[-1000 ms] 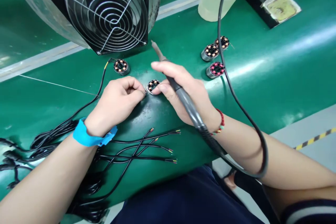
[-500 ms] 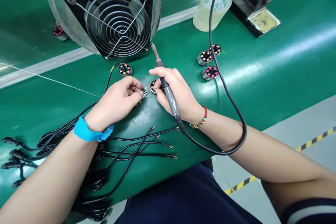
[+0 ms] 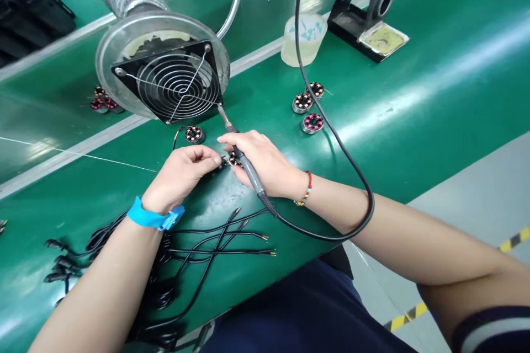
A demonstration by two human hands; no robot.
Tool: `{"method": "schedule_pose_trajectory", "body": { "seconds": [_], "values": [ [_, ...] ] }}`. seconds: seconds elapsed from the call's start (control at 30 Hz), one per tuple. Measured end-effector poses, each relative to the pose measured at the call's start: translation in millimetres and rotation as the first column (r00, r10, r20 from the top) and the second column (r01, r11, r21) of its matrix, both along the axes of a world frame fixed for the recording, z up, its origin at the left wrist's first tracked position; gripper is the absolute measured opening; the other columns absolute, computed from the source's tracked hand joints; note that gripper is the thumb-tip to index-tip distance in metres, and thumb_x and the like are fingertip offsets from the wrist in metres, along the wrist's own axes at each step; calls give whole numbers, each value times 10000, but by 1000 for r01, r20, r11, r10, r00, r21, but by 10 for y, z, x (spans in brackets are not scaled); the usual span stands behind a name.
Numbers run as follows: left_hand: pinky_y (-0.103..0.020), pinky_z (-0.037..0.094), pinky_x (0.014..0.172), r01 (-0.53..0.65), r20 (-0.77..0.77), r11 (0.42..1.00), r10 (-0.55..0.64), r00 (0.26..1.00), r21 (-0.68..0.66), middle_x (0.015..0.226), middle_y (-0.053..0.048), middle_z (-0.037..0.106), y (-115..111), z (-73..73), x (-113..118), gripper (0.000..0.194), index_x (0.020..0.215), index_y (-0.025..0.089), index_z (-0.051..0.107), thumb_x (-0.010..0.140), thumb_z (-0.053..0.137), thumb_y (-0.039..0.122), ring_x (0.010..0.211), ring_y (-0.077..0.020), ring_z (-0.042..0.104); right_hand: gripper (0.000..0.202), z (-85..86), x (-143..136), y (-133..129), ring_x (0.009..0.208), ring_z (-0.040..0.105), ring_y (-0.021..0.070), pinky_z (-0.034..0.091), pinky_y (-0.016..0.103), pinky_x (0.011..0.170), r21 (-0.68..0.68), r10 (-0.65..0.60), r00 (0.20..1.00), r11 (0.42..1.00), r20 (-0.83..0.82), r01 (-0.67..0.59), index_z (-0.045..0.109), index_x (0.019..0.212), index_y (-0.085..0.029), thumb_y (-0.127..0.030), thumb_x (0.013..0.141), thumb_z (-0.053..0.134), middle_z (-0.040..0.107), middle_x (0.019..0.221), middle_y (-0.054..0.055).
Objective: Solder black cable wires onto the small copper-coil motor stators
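My right hand [image 3: 267, 162] is closed around a soldering iron [image 3: 250, 172], whose tip points away toward the fan. The thumb and fingertips of that hand also reach a small motor stator [image 3: 234, 159] with copper windings, partly hidden behind them. Just left of it, my left hand [image 3: 186, 172] pinches thin wire ends [image 3: 224, 160] close to the stator; whether they touch it I cannot tell. A second copper-wound stator [image 3: 194, 134] with a wire attached stands behind my left hand.
A fume extractor fan [image 3: 182, 88] hangs close above the hands. Several black cables [image 3: 211, 253] lie in front. At right are three stators [image 3: 312, 123], a tape roll [image 3: 304, 41] and an iron stand [image 3: 364, 22]. The iron's cord [image 3: 343, 149] loops over my right forearm.
The view has shifted, bringing more of the extractor and its hose into sight. My hands stay together at the stator, still holding the wires and the soldering iron.
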State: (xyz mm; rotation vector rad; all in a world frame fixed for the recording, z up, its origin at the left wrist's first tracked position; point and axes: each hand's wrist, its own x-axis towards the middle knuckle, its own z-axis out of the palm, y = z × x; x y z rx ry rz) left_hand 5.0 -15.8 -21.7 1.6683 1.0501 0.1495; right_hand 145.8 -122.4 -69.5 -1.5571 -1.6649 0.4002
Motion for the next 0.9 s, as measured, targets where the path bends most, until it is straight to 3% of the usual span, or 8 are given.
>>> {"method": "schedule_pose_trajectory", "body": {
  "seconds": [0.13, 0.3, 0.63, 0.9],
  "values": [
    [-238, 366, 606, 28, -16, 999, -28, 999, 15, 657, 1, 588, -21, 1, 30, 282, 664, 154, 640, 602, 748, 407, 623, -114, 468, 517, 11, -4, 2, 1054, 499, 248, 399, 425, 940, 5, 14, 1000, 1000, 18, -14, 453, 1269, -162, -79, 772, 569, 588, 1229, 96],
    [-230, 241, 502, 85, -49, 996, -86, 995, -25, 550, 53, 430, 20, 9, -16, 256, 631, 167, 573, 678, 666, 401, 507, -79, 325, 509, -9, -8, 10, 1017, 512, 235, 409, 403, 927, 63, 0, 1000, 998, -12, 1, 459, 1257, -159, -56, 770, 566, 627, 1121, 70],
    [-234, 202, 491, -45, 5, 993, 46, 999, -108, 549, 55, 466, -21, 36, 42, 196, 622, 155, 587, 586, 701, 310, 476, -56, 295, 506, -44, -13, 25, 970, 525, 228, 422, 393, 915, 81, -12, 1000, 997, -27, 14, 464, 1249, -161, -41, 765, 550, 644, 1049, 49],
    [-233, 241, 516, 74, -17, 997, -74, 997, -17, 560, 54, 446, -5, -8, 16, 266, 657, 160, 584, 667, 667, 412, 523, -78, 328, 517, -17, 1, 4, 976, 518, 235, 423, 394, 918, 98, -18, 1000, 995, -26, 20, 468, 1262, -119, -37, 762, 574, 641, 1075, 74]
  ]
}}
